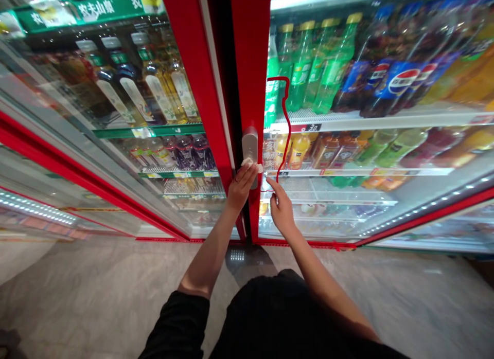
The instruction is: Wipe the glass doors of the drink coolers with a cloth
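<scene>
I face two red-framed glass fridge doors. My left hand (240,184) is closed on a small white cloth (252,165), pressing it against the lower end of a grey door handle (250,145) on the red frame (249,66) of the right door. My right hand (281,207) rests against the glass of the right door (347,194) just beside the frame, index finger stretched up, other fingers loosely curled, holding nothing that I can see. A red wavy line (285,122) runs down the glass above that finger.
Behind the right door stand green soda bottles (309,66), Pepsi bottles (397,81) and orange drinks on white shelves. The left fridge (146,102) holds tea bottles under a green sign. Grey tiled floor (96,297) lies below, with my dark clothing at the bottom.
</scene>
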Action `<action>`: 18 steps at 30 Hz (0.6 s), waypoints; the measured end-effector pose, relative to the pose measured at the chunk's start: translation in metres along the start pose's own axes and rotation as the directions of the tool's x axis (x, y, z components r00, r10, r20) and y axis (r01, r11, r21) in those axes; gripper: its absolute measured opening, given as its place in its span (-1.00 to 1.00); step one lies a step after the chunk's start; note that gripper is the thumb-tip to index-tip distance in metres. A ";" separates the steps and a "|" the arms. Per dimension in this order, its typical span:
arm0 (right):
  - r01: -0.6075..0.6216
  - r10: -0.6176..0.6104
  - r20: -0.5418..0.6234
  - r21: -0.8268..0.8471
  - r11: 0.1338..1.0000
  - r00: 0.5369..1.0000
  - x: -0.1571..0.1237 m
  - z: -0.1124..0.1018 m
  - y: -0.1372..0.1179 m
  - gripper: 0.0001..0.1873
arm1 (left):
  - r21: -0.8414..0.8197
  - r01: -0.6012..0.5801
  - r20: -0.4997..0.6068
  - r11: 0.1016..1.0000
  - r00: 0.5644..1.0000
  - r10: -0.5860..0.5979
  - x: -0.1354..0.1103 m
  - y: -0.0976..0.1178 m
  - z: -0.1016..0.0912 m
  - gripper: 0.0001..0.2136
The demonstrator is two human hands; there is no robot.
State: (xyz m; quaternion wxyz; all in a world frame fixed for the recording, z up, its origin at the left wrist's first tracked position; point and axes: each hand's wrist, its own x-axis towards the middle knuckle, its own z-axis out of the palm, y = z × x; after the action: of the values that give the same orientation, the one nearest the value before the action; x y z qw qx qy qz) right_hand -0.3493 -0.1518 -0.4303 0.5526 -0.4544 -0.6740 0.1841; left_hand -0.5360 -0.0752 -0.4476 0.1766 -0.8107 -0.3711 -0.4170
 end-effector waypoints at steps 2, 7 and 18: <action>-0.005 0.005 0.012 -0.004 1.000 1.000 -0.002 0.001 0.000 -0.31 | 0.008 -0.001 0.036 1.000 0.999 0.001 -0.014 0.006 0.003 -0.49; 0.023 -0.023 0.048 -0.015 1.000 0.999 -0.001 -0.002 -0.003 -0.33 | -0.017 -0.041 0.090 0.999 0.995 0.043 -0.035 0.018 0.001 -0.48; 0.061 -0.061 -0.001 -0.058 0.996 0.998 0.008 -0.011 0.005 -0.31 | 0.009 -0.319 0.142 0.948 0.939 0.314 0.025 0.019 -0.008 -0.68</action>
State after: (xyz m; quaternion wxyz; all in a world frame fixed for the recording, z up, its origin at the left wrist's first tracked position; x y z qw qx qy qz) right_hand -0.3366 -0.1456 -0.4258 0.5458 -0.4496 -0.6917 0.1470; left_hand -0.5168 -0.0810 -0.4227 0.2279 -0.8838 -0.2538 -0.3201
